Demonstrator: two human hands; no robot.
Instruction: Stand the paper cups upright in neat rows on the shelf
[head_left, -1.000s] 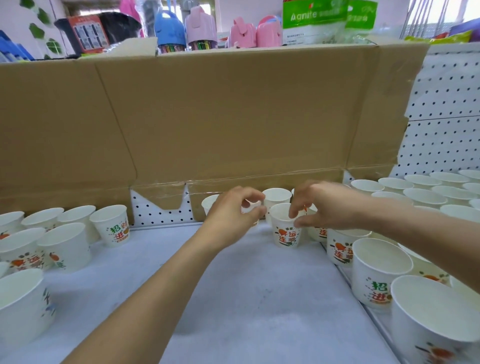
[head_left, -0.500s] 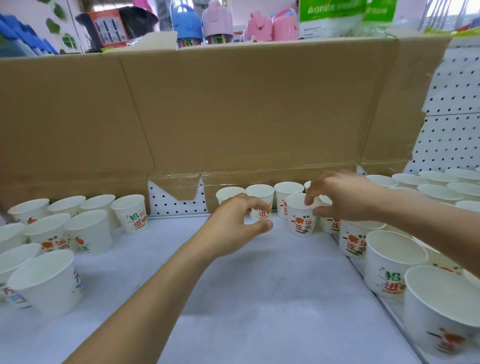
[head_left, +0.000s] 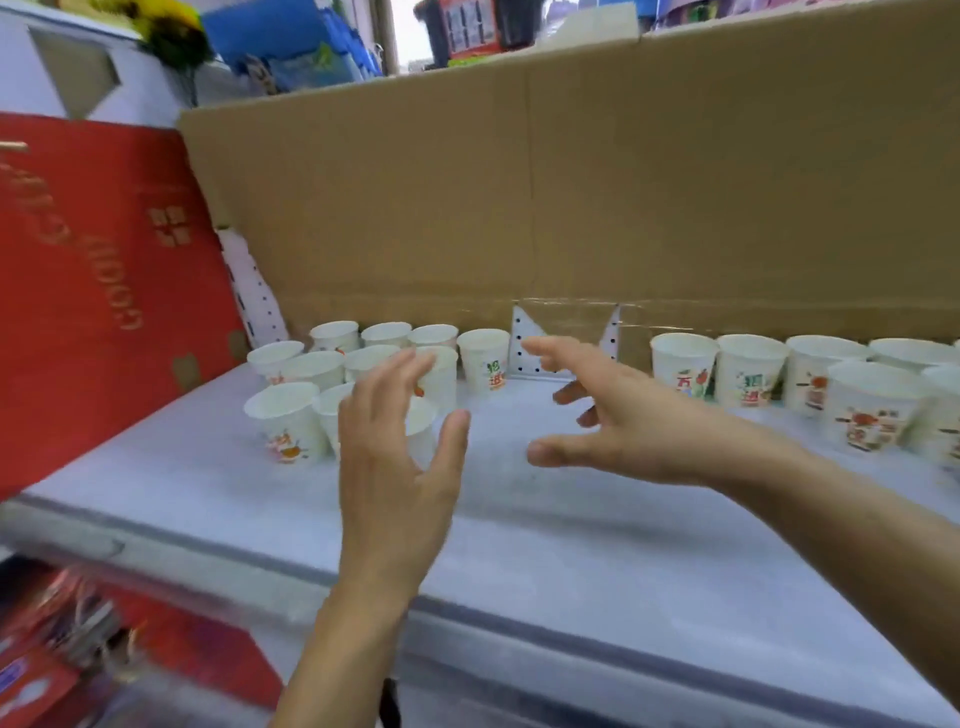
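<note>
Just beyond the left hand (head_left: 395, 467), a cluster of cups (head_left: 291, 421) is standing upright on the shelf (head_left: 519, 545), partly hidden behind its fingers. That hand is hovering with fingers spread, gripping nothing. Beside it, the right hand (head_left: 623, 421) is hanging over the shelf, fingers likewise apart and empty. Right of that hand, a row of cups (head_left: 748, 369) is standing along the cardboard (head_left: 571, 197). Far left of the left hand, a red box (head_left: 93, 291) is standing.
</note>
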